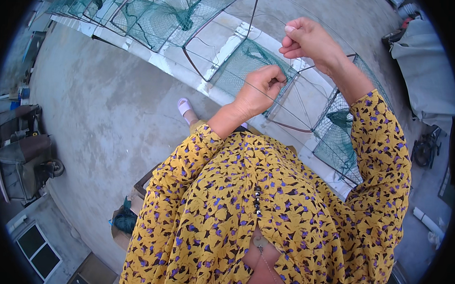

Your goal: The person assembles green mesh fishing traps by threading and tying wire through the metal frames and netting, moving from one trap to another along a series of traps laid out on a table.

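Note:
A long fishing net trap (pixel 235 67) of green mesh on dark wire frames stretches in front of me, from the far left to the near right. My left hand (pixel 262 88) is closed at the edge of one green mesh panel, its thumb and fingers pinching the netting there. Higher and to the right, my right hand (pixel 311 45) is raised above the trap with thumb and index finger pressed together and the other fingers curled. Whatever is in that pinch, perhaps a thin thread, is too fine to make out. Thin cords run between the wire frames around both hands.
Under the trap lies a long pale board (pixel 165 64) with worn white edges. A box with dark green netting (pixel 125 219) stands on the concrete floor (pixel 104 97) at my lower left. A three-wheeled vehicle (pixel 24 152) is at the far left, and a grey cover (pixel 424 69) drapes something at the right.

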`<control>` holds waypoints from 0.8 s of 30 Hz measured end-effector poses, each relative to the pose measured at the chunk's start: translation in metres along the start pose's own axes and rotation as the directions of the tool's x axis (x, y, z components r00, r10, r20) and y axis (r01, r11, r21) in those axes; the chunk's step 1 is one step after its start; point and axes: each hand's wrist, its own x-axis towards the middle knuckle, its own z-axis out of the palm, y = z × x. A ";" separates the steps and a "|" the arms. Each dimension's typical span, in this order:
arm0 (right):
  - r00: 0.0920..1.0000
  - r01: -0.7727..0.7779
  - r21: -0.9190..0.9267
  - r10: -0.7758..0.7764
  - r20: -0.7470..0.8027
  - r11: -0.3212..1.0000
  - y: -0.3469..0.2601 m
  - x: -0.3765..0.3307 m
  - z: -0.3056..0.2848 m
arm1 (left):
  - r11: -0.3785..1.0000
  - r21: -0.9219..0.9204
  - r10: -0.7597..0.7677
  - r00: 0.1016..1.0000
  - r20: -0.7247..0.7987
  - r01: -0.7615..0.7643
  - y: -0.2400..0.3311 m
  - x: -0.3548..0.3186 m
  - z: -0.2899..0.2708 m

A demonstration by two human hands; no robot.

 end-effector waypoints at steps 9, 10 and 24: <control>0.955 0.228 -0.055 -0.234 -0.182 0.972 0.013 0.019 0.001 | 0.948 0.044 -0.316 0.949 0.008 0.315 0.017 0.010 0.000; 0.955 0.228 -0.055 -0.235 -0.183 0.972 0.014 0.020 -0.003 | 0.949 0.035 -0.316 0.949 0.021 0.315 0.013 0.009 0.002; 0.905 0.425 -0.188 -0.416 0.088 0.885 -0.023 -0.026 -0.013 | 0.738 -0.534 -0.507 0.861 -0.034 0.413 0.008 0.006 0.010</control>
